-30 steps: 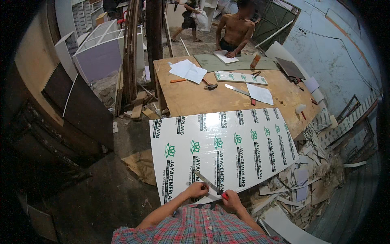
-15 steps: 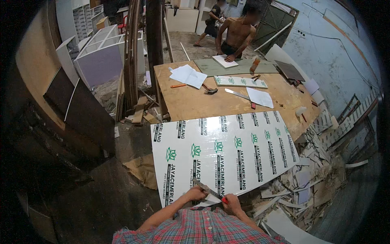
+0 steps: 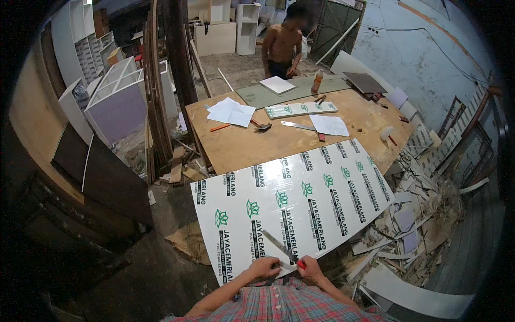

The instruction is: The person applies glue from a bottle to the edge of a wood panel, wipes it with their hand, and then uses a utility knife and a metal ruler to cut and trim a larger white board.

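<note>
My right hand (image 3: 309, 268) is closed round the red handle of a handsaw (image 3: 277, 243). Its narrow grey blade points away and to the left over a large white printed foam board (image 3: 343, 210). The board lies in front of me, its far edge against the wooden table. At the board's near edge is my left hand (image 3: 264, 267), fingers pinched together just left of the saw. A small pale strip shows between my hands, and whether the left fingers grip it is unclear.
On the wooden table (image 3: 257, 145) lie paper sheets (image 3: 232, 111), a hammer (image 3: 261, 126), another saw (image 3: 298, 125) and a narrow printed board (image 3: 300, 109). A person (image 3: 282, 45) stands behind it. Scrap offcuts (image 3: 410, 228) pile up at the right; dark panels (image 3: 115, 172) lean at the left.
My left hand has come away from the saw blade, toward the board's near edge. The person across the table has straightened up and let go of the white panel. The view has shifted.
</note>
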`<action>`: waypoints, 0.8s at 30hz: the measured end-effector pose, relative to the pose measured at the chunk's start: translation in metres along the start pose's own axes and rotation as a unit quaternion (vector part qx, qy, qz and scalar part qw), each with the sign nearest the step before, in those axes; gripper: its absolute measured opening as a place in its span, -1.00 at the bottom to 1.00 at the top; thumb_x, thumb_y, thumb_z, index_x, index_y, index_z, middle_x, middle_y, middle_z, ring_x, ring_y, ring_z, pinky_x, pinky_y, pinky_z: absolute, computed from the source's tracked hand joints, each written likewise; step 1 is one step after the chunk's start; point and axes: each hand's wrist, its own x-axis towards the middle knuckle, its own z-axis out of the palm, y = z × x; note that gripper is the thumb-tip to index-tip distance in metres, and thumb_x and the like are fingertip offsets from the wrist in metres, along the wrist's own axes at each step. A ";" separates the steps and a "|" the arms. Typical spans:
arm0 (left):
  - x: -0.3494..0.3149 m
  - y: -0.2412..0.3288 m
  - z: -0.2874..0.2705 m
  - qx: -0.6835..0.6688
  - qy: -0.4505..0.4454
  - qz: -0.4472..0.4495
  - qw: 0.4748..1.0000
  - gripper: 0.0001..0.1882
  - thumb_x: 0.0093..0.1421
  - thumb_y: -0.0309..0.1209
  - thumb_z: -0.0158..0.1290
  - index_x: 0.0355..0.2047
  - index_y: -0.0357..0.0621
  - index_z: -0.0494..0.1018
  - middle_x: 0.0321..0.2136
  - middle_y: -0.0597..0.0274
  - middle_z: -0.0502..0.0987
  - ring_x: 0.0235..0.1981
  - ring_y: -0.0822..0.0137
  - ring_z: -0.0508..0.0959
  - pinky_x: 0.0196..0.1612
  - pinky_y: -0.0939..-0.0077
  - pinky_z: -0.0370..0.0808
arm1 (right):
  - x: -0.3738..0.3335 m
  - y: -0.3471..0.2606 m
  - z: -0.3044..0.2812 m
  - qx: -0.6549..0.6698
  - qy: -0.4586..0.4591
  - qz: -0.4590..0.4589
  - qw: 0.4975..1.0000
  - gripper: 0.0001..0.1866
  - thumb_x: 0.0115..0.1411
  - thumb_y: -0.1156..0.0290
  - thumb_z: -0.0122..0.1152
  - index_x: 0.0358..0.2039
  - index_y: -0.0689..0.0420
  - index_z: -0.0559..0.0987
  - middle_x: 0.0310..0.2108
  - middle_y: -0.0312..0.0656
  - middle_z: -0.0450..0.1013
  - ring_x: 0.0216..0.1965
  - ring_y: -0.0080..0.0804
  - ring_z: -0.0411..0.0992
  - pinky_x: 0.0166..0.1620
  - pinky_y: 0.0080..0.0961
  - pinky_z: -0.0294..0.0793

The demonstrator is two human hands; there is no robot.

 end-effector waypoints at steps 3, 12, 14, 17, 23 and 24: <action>0.003 0.032 -0.010 0.079 -0.108 -0.030 0.990 -0.60 0.16 -0.05 0.08 -0.16 -0.09 0.52 -0.34 0.01 0.60 -0.32 -0.02 0.61 -0.26 0.11 0.55 | 0.000 -0.004 0.001 0.028 0.019 0.047 0.998 -0.81 0.01 0.43 0.31 -0.47 0.20 0.46 -0.54 0.03 0.41 -0.47 0.05 0.42 -0.39 -0.20 0.40; 0.020 0.027 0.010 0.081 -0.094 0.004 0.992 -0.66 0.19 -0.11 0.04 -0.15 -0.04 0.47 -0.33 -0.03 0.58 -0.30 -0.07 0.60 -0.27 0.00 0.51 | 0.004 0.003 0.002 0.012 0.006 0.051 0.999 -0.83 -0.02 0.44 0.28 -0.44 0.21 0.49 -0.48 0.05 0.45 -0.38 0.09 0.48 -0.31 -0.15 0.45; 0.021 0.025 0.012 0.077 -0.084 0.012 0.993 -0.67 0.18 -0.11 0.04 -0.16 -0.03 0.47 -0.35 -0.02 0.59 -0.31 -0.07 0.60 -0.27 0.00 0.51 | 0.005 0.002 0.002 0.011 0.005 0.060 0.998 -0.83 -0.02 0.43 0.28 -0.44 0.21 0.49 -0.48 0.04 0.45 -0.38 0.09 0.48 -0.30 -0.15 0.46; 0.021 0.030 0.009 0.075 -0.080 0.000 0.994 -0.68 0.18 -0.11 0.05 -0.18 -0.02 0.48 -0.38 0.02 0.59 -0.33 -0.06 0.60 -0.27 0.02 0.51 | 0.004 0.001 0.002 0.023 0.019 0.064 0.997 -0.83 -0.02 0.42 0.27 -0.44 0.21 0.50 -0.48 0.04 0.45 -0.38 0.10 0.48 -0.31 -0.15 0.46; 0.016 0.024 0.011 0.062 -0.060 -0.025 0.996 -0.68 0.17 -0.10 0.06 -0.20 -0.02 0.51 -0.37 0.09 0.62 -0.32 -0.01 0.61 -0.27 0.10 0.53 | 0.004 -0.002 0.006 0.038 0.042 0.073 0.996 -0.83 -0.02 0.41 0.27 -0.44 0.21 0.51 -0.48 0.04 0.45 -0.40 0.09 0.47 -0.34 -0.15 0.46; 0.015 0.024 0.011 0.062 -0.056 -0.025 0.996 -0.68 0.17 -0.10 0.07 -0.18 -0.01 0.52 -0.35 0.11 0.62 -0.31 0.01 0.62 -0.26 0.13 0.54 | 0.003 -0.001 0.006 0.031 0.047 0.069 0.996 -0.83 -0.02 0.41 0.27 -0.44 0.21 0.52 -0.48 0.04 0.46 -0.40 0.09 0.47 -0.34 -0.15 0.46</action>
